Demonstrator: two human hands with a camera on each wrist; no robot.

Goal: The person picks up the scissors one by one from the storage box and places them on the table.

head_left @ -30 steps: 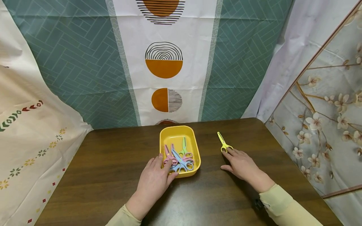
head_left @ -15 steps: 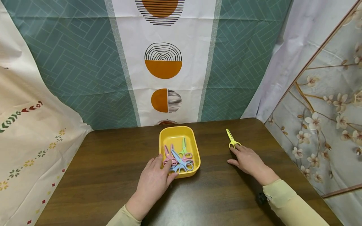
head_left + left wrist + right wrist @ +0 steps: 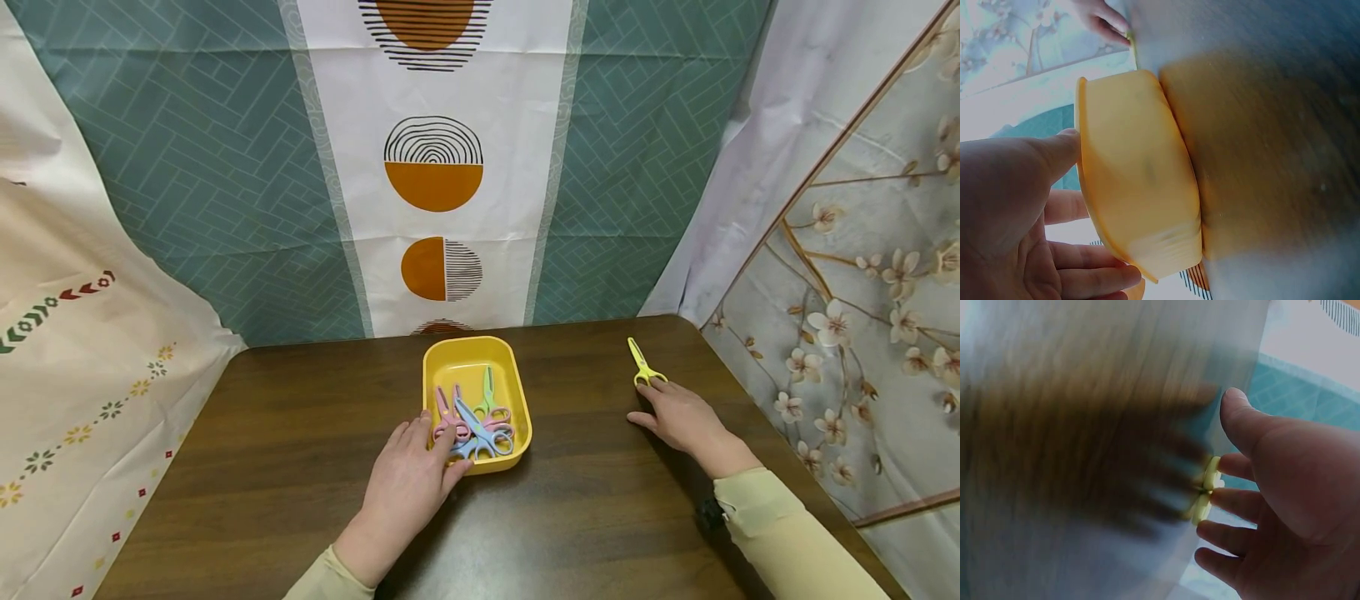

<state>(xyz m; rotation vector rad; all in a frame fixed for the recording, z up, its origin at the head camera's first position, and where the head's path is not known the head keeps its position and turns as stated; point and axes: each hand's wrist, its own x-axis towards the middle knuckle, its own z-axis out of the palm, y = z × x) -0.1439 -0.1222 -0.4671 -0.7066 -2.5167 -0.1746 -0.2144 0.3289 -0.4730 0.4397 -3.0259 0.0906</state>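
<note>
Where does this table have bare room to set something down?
Bare table shows left of the tray and left hand, between the tray and right hand, and between the sleeves. Crowded: the tray's near end, heaped with scissors, and the far right, where the right hand touches the yellow scissors.

Palms down and fingers extended, your right hand (image 3: 686, 422) lies farther forward than your left hand (image 3: 408, 473).
</note>
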